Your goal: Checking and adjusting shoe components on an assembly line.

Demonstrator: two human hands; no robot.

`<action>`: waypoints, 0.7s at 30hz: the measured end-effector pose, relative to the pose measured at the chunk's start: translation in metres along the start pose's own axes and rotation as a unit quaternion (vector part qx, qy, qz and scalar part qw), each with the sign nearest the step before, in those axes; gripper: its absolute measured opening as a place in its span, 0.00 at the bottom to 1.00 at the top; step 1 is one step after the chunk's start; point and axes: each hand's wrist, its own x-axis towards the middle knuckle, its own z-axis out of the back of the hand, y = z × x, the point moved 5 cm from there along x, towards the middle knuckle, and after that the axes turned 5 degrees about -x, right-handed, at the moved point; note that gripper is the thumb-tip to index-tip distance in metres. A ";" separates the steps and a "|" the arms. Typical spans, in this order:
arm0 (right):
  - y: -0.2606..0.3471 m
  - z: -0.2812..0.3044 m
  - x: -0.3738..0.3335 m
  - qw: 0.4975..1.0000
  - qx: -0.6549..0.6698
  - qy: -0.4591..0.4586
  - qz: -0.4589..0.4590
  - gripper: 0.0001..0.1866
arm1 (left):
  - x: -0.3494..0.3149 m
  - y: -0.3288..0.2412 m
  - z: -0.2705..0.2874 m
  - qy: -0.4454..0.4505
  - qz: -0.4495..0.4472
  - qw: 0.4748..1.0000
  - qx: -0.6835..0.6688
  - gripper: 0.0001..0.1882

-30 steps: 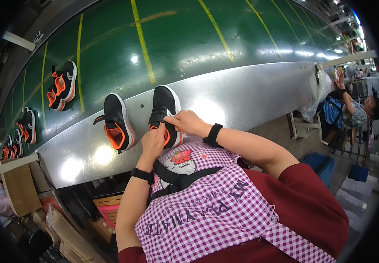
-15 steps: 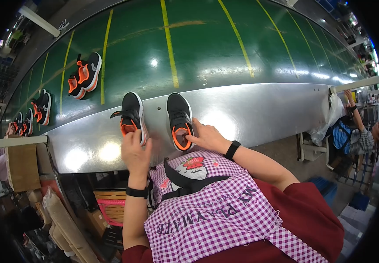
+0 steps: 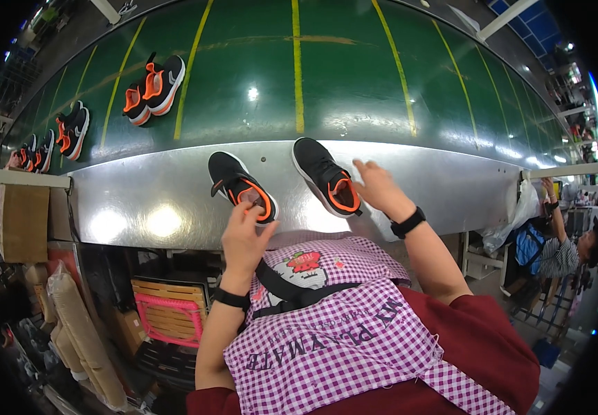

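Note:
Two black shoes with orange linings and white soles rest on the metal ledge in front of me, toes pointing away and to the left. My left hand is at the heel of the left shoe, fingertips over its opening and thumb by the heel rim. A strap sticks out from that shoe's left side. Just right of the right shoe, my right hand is held with fingers apart and nothing in it. A small gap seems to separate it from the shoe.
Beyond the ledge lies a green belt with yellow cross lines. Pairs of similar shoes stand on its left part. A brown board and a pink-edged wooden slatted seat are at left. Another person is at far right.
Both shoes have turned, their toes now pointing more to the left. My right hand has come off the right shoe and moved rightward. My left hand stays by the left shoe's heel.

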 end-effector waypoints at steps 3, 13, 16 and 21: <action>0.039 0.044 -0.003 0.977 0.110 -0.152 0.104 0.15 | 0.002 0.027 0.030 -0.104 0.097 0.988 -0.065 0.16; 0.187 -0.087 0.008 0.922 -0.022 -0.069 0.380 0.07 | 0.047 0.077 0.025 0.010 0.335 0.877 -0.344 0.21; 0.185 -0.090 0.017 0.932 -0.045 -0.065 0.353 0.10 | 0.044 0.083 0.025 0.037 0.365 0.836 -0.408 0.17; 0.144 -0.074 0.002 0.952 0.134 0.166 0.220 0.16 | 0.030 0.055 -0.007 0.128 0.378 0.805 -0.440 0.14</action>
